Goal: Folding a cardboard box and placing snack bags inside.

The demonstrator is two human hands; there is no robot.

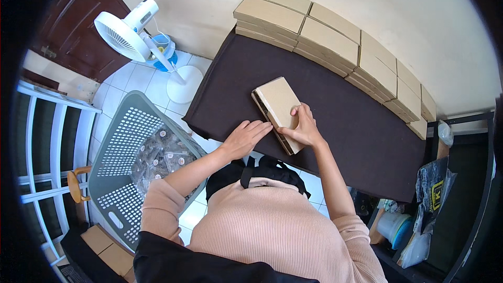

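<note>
A flat brown cardboard box (277,102) lies at a slant near the front edge of a table with a dark cloth (334,125). Along its left long side runs a pale strip, and dark gaps show below that strip. My right hand (301,127) grips the box near its lower right part, thumb on the top face and fingers at the right edge. My left hand (249,135) rests palm down with fingers together, the fingertips at the box's left side; it holds nothing. Whether those fingertips press on the box cannot be told.
Stacked cardboard boxes (328,41) line the table's back along the wall. A grey perforated plastic basket (112,188) with clear packets (169,157) stands at left. Behind it are a white fan (122,35) and a blue basket (165,57). A dark rack (487,181) holds plastic bags at right.
</note>
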